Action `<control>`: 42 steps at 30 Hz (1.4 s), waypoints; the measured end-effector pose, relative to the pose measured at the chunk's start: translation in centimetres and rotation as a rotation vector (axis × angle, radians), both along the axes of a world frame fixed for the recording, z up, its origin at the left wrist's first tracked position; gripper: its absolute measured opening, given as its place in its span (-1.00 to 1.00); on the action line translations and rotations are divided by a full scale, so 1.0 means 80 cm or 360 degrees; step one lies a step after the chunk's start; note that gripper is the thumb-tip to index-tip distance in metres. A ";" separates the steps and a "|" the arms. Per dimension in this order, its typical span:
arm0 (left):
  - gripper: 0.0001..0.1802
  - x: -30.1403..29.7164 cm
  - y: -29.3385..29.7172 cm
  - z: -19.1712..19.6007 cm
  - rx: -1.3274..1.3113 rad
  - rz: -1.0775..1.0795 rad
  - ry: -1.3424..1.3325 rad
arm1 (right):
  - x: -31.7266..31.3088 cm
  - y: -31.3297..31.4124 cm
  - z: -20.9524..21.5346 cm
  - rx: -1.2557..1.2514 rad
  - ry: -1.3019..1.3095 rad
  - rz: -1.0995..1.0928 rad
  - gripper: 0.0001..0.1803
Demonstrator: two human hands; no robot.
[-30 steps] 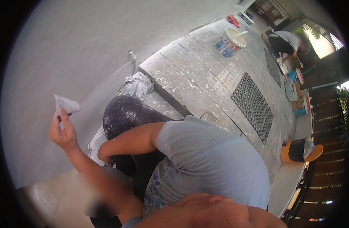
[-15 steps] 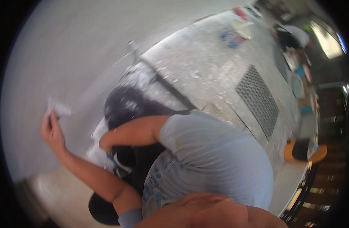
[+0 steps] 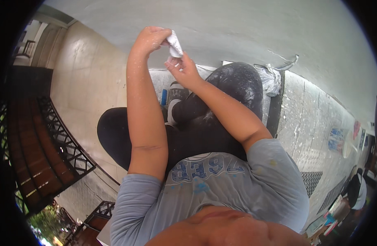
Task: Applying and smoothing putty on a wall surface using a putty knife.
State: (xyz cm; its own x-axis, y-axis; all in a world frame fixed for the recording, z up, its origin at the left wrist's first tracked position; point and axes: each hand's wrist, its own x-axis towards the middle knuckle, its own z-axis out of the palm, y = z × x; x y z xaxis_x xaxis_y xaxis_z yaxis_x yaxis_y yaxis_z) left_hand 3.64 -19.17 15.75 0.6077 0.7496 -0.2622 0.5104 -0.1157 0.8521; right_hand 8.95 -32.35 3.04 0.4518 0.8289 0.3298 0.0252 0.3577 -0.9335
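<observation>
A folded white sheet (image 3: 175, 46), dusty and paper-like, is in front of the grey wall (image 3: 246, 33). Its upper end is pinched between the thumb and fingers of my left hand (image 3: 152, 39). Just below, my right hand (image 3: 185, 73) is raised to the sheet's lower corner, fingers apart and half curled. The index fingertip is at the sheet's edge; whether it presses on it I cannot tell. White powder speckles my left forearm and the knee of my dark trousers (image 3: 237, 84). The sheet hides some of my left fingertips.
A blue-bristled brush (image 3: 164, 97) lies beside my shoe (image 3: 177, 92). Right of my knee are a clear plastic bag (image 3: 270, 80) and a pipe end (image 3: 287, 63) at the wall. A bucket (image 3: 338, 139) and another person (image 3: 355, 190) are farther right. Brown slats with black metal framework (image 3: 36, 143) stand left.
My view has swung left along the wall. My left hand, earlier stretched out by the wall with the white sheet, is closer in, and my right hand has come up beside it.
</observation>
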 end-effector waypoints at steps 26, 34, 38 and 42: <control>-0.03 0.053 -0.027 -0.199 0.1311 0.0188 -0.0127 | 0.062 0.016 -0.039 -0.0632 0.1142 -0.1017 -0.63; -0.01 0.031 0.016 -0.192 0.1478 0.0324 0.0085 | 0.049 0.021 -0.037 -0.0665 0.1056 -0.0950 -0.59; 0.00 0.030 0.039 -0.182 0.0818 0.0929 -0.0159 | 0.050 0.018 -0.034 -0.0798 0.1174 -0.0937 -0.59; -0.25 0.059 0.006 -0.179 0.2295 0.0659 0.0276 | 0.047 0.021 -0.033 -0.0730 0.1183 -0.0919 -0.60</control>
State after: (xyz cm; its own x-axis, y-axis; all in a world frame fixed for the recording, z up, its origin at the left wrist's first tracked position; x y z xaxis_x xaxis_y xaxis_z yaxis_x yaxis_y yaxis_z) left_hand 8.38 -18.69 1.42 0.3348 0.5257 0.7820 0.7950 -0.6031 0.0651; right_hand 12.70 -30.65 0.38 0.7789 0.3982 -0.4845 -0.5562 0.0818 -0.8270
